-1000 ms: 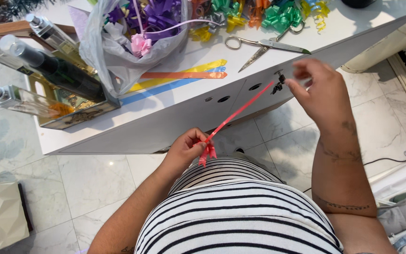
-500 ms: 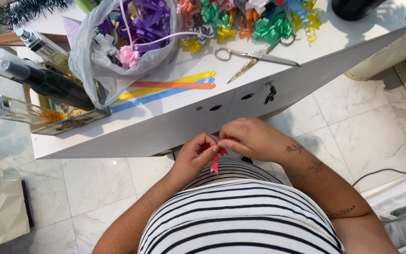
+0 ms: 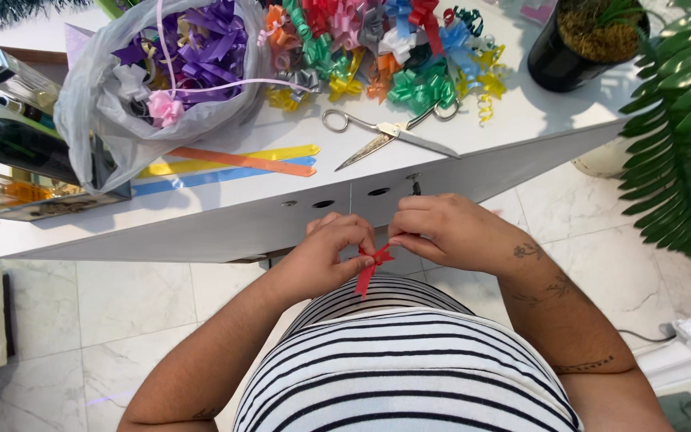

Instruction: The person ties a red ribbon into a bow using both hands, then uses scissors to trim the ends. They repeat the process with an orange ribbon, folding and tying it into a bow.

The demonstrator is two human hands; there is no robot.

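Red ribbon (image 3: 368, 266) pinched between both hands, just below white table (image 3: 225, 220) edge, above striped shirt. Left hand (image 3: 331, 254) fingers clamped on ribbon's folded loops; right hand (image 3: 441, 232) fingertips closed on same knot, hands touching. Scissors (image 3: 385, 134) on table, near flat ribbon strips (image 3: 233, 164). Plastic bag (image 3: 165, 76) of purple bows at table's left; loose bows (image 3: 377, 56) beside it.

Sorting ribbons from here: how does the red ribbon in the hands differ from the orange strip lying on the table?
The red ribbon is folded into small loops with a tail hanging down; the orange strip lies flat and straight. The red ribbon is pinched between the left hand and right hand, off the table; the orange strip rests untouched, across a yellow strip. Both are narrow, single-coloured ribbon.
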